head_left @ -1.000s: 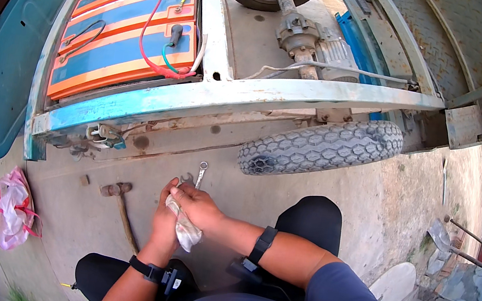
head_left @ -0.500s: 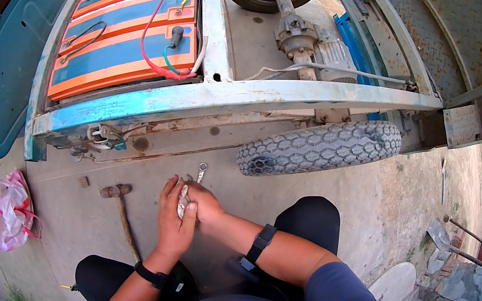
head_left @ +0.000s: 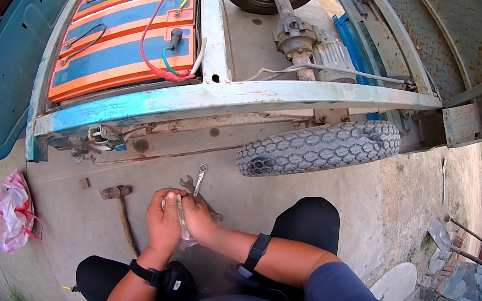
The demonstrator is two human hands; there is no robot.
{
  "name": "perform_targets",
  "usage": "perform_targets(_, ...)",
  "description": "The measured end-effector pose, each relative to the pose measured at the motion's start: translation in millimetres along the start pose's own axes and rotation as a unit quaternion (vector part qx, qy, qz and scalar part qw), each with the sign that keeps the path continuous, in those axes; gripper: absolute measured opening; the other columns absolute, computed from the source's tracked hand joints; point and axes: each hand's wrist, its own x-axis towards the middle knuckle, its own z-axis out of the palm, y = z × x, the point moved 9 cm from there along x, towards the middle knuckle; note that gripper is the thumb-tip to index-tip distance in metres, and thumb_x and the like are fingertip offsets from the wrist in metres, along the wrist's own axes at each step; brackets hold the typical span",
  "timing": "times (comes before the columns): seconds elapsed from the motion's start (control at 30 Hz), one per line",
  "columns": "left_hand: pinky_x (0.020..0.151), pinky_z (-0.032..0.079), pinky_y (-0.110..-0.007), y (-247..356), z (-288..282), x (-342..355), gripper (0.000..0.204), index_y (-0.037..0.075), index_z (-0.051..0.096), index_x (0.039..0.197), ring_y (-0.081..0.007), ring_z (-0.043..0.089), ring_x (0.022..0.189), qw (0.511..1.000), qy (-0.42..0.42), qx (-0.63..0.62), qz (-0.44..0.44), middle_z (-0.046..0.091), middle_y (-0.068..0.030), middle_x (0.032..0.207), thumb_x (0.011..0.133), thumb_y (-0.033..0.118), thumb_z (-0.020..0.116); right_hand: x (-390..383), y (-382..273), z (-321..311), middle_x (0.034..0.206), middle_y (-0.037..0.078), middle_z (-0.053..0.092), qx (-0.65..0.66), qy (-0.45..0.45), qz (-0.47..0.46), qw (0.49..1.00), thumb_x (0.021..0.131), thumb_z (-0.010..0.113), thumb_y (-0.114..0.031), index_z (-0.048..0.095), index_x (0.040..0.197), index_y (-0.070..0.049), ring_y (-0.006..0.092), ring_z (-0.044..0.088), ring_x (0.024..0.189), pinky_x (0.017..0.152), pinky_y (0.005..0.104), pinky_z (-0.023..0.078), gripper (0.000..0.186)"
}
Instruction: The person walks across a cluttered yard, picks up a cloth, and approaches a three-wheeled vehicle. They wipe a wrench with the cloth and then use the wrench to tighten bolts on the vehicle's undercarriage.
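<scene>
My left hand and my right hand are pressed together low over the concrete, their fingers curled around a crumpled whitish rag. Only part of the rag shows between the palms; its lower end hangs out pinkish-white. Just beyond my fingers, a shiny combination wrench lies on the ground with a darker open-end wrench beside it, both partly hidden by the right hand. To the left of my hands rests a hammer with a wooden handle pointing toward my knee.
Ahead stands a vehicle's pale blue metal frame, holding orange-and-blue batteries with cables. A knobbly tyre sits under its right part. A pink-and-white plastic bag lies at left. Long-handled tools, including a shovel, lie at far right.
Both hands have shifted slightly toward me, still clasped on the rag, and their fingers have turned. The open-end wrench, mostly covered before, now shows more.
</scene>
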Motion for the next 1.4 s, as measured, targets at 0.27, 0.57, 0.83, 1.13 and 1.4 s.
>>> perform_targets(0.27,0.076,0.052,-0.031,-34,-15,8,0.019,0.003,0.054,0.106,-0.0183,0.062,0.081,0.942,0.090,-0.282,-0.161,0.066,-0.0120,0.094,0.103,0.020,0.048,-8,-5,13,0.093,0.020,0.065,-0.148,-0.067,-0.059,0.985,0.094,0.045,-0.053,0.049,0.122,-0.001,0.0300,0.066,0.080,0.067,0.0377,0.051,0.058)
perform_targets(0.57,0.092,0.047,-0.033,-16,-15,9,0.022,0.002,0.055,0.112,-0.0208,0.060,0.102,0.980,0.056,-0.178,-0.070,0.064,-0.0120,0.109,0.099,0.019,0.052,-11,-2,21,0.074,0.004,0.062,0.078,-0.098,0.133,0.983,0.097,0.046,-0.052,0.056,0.107,-0.007,0.0133,0.059,0.056,0.043,0.0265,0.045,0.046)
perform_targets(0.83,0.102,0.040,-0.036,82,12,-12,0.030,-0.001,0.054,0.115,-0.0303,0.055,0.115,0.949,-0.001,0.183,0.256,0.057,-0.0186,0.122,0.086,0.004,0.052,13,50,28,0.089,0.011,0.062,0.282,-0.104,0.193,0.934,0.095,0.041,-0.060,0.056,0.114,-0.009,0.0232,0.060,0.078,0.054,0.0450,0.049,0.057)
perform_targets(1.13,0.086,0.047,-0.037,67,8,-8,0.016,-0.001,0.059,0.102,-0.0312,0.060,0.094,0.946,0.006,0.214,0.244,0.060,-0.0167,0.101,0.086,0.001,0.054,2,28,27,0.082,0.005,0.055,0.187,-0.106,0.179,0.960,0.099,0.033,-0.053,0.056,0.110,-0.012,0.0193,0.055,0.072,0.054,0.0401,0.048,0.048)
perform_targets(1.4,0.082,0.048,-0.035,58,4,-4,0.012,-0.001,0.060,0.096,-0.0297,0.061,0.088,0.958,0.022,0.203,0.201,0.061,-0.0153,0.094,0.086,0.002,0.056,-8,21,26,0.071,0.004,0.051,0.139,-0.140,0.195,0.961,0.100,0.028,-0.051,0.054,0.093,-0.012,0.0175,0.049,0.054,0.041,0.0370,0.042,0.047)
